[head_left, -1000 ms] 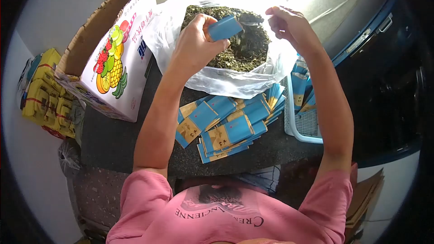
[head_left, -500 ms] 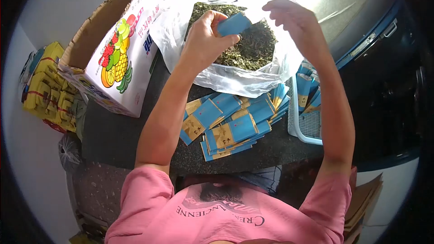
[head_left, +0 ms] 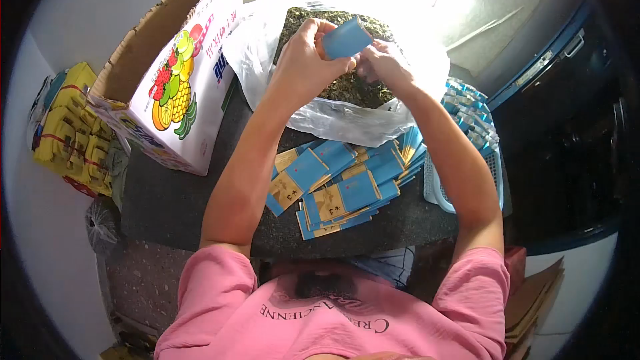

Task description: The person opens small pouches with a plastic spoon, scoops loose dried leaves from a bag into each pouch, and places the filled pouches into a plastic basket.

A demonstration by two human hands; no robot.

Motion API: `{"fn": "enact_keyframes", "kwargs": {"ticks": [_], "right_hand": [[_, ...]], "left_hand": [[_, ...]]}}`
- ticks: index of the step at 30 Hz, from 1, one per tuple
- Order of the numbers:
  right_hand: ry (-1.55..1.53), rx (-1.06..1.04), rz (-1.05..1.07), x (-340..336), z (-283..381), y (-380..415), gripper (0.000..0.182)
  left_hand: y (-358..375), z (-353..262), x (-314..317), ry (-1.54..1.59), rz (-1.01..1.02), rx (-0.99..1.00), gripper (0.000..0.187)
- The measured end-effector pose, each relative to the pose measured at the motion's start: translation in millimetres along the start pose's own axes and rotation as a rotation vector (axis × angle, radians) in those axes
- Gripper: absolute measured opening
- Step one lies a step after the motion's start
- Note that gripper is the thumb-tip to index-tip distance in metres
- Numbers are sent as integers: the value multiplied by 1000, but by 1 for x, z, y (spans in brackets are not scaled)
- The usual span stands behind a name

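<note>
Fingers of the left hand [head_left: 293, 70] pinch one blue packet [head_left: 347, 39] above the leaves [head_left: 360, 92] in the big plastic bag [head_left: 350, 123]. That hand is nearer, as it has the packet. The packet slants up to the right, and the right hand [head_left: 390, 68] is just beside that end. Its fingers are bent, but I cannot tell if they hold anything.

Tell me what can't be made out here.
All head view:
- Small blue packet: inside, hidden by its own wall.
- Right hand: fingertips and anything pinched, blurred.
- Light blue plastic basket: middle, behind the right forearm.
- White fruit-printed cardboard box: bottom, behind its walls.
</note>
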State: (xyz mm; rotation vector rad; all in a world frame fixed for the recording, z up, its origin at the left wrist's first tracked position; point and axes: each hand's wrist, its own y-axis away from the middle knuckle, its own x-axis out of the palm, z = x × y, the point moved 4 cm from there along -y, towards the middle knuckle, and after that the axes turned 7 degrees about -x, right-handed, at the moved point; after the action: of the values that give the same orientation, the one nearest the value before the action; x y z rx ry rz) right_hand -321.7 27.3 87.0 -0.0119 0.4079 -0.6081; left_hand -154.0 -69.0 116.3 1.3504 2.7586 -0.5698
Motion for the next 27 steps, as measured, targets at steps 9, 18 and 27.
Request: {"fn": "enact_keyframes", "kwargs": {"ticks": [9,18,27], "right_hand": [[-140,16,-95,-49,23,17,29],[-62,-143,-73,-67,70,38,28],[558,-621,93,-14,122,59,27]], "left_hand": [[-6,11,-6,-65,-58,40,54],[-3,13,2,-103,-39,38,55],[-3,8,3,-48,-65,64,55]]}}
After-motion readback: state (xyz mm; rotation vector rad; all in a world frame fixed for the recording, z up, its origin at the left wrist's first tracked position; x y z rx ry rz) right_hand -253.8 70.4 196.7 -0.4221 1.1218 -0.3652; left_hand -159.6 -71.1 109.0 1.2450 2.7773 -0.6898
